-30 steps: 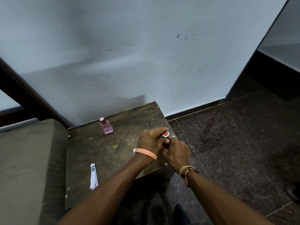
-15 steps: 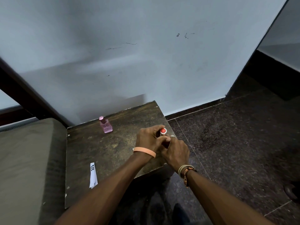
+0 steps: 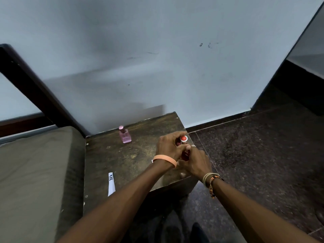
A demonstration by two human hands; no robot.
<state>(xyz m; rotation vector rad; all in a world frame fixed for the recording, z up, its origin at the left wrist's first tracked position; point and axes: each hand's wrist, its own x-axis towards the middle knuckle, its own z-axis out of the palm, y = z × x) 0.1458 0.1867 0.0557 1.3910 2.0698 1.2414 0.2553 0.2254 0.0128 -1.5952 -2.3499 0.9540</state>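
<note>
My left hand point(image 3: 171, 146) grips the upper part of a lipstick point(image 3: 183, 139), whose red tip shows in a silver collar. My right hand point(image 3: 195, 161) wraps the lower part, where a red glossy piece point(image 3: 185, 155) shows between the fingers. Both hands meet over the right front part of a dark worn wooden side table point(image 3: 122, 163). A small pink bottle point(image 3: 124, 135) with a pink cap stands upright near the table's back edge, apart from my hands.
A white folded paper strip point(image 3: 111, 184) with black letters lies near the table's front left. A grey-green mattress point(image 3: 35, 172) borders the table on the left. A pale wall point(image 3: 157, 67) stands right behind; dark speckled floor tiles point(image 3: 263, 155) spread to the right.
Both hands keep hold of the lipstick over the table's right side. The red tip stands a little higher out of my left hand's fingers than before.
</note>
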